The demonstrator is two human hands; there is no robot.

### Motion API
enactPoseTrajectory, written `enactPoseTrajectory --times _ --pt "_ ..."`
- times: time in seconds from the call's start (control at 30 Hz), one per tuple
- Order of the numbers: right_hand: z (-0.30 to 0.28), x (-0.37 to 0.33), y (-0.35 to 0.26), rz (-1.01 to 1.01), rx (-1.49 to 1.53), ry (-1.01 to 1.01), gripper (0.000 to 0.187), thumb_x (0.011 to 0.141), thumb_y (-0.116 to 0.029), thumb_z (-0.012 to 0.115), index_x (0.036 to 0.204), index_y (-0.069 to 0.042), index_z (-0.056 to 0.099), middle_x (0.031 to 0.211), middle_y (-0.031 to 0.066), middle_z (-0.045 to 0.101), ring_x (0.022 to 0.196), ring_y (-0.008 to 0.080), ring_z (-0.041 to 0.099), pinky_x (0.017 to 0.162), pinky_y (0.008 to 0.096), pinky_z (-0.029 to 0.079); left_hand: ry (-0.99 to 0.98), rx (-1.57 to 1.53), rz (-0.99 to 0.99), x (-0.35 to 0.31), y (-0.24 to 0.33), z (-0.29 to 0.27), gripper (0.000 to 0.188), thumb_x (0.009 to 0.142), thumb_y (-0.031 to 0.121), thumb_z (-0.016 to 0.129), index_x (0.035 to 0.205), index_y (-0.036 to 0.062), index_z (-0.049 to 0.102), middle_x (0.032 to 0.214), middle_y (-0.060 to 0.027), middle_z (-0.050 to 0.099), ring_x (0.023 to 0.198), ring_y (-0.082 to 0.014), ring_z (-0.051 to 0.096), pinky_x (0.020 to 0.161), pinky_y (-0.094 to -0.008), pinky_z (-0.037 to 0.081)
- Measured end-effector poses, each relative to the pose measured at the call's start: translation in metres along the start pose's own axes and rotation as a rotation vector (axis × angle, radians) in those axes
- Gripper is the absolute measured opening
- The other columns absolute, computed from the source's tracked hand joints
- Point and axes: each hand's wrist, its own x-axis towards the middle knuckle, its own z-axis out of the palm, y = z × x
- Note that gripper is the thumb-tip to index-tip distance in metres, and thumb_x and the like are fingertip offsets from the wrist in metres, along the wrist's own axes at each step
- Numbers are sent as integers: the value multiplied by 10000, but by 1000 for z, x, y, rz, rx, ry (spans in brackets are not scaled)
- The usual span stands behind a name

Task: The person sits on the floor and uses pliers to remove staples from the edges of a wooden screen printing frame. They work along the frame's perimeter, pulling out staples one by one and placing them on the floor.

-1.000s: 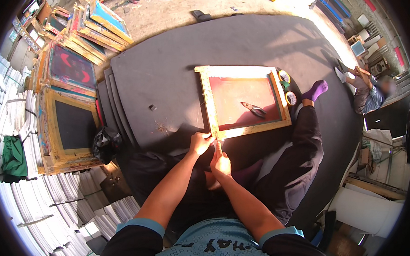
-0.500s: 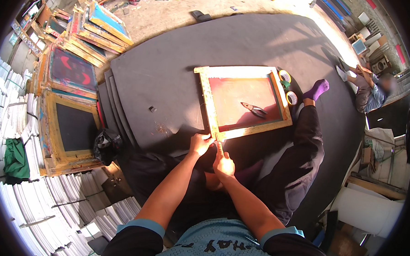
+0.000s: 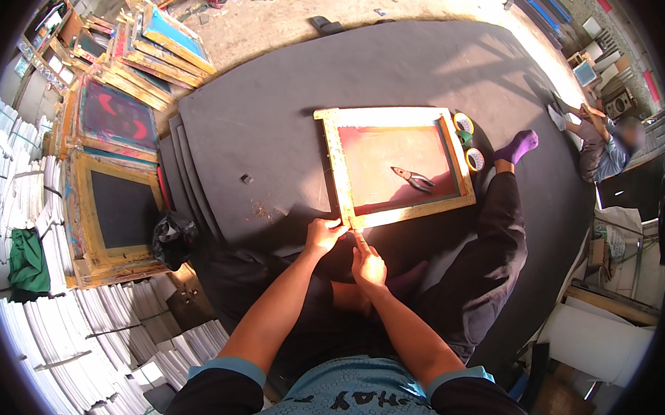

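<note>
Right hand (image 3: 370, 269) has swung slightly rightward, index finger stretched toward the near-left corner of the wooden frame (image 3: 412, 210), other fingers curled; left hand (image 3: 322, 237) bunches at that corner, both grips unclear. Should the frame tip, loose pliers (image 3: 413, 179) could slide and scratch its mesh (image 3: 387, 143). It sits on the dark mat (image 3: 255, 115), long axis seemingly running left to right.

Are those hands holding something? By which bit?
Can't tell: the left hand and right hand are at the wooden frame, near-left corner; any grip is unclear.
</note>
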Motion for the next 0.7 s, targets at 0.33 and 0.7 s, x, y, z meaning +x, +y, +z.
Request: enactPoseTrajectory --times 0.33,0.7 --pt "-15 7 22 260 982 -302 440 1031 -161 603 1470 -147 576 785 -9 571 522 78 456 465 224 397 21 -122 19 5 -14 5 276 885 146 790 1092 -34 765 802 -114 781 679 -115 732 619 -278 565" --pt "-24 4 6 69 -36 -99 469 981 -186 602 1449 -193 579 971 216 713 907 419 711 819 506 579 44 -25 -25 -4 12 4 286 911 26 746 1186 -54 730 946 -124 783 745 -138 740 650 -264 621"
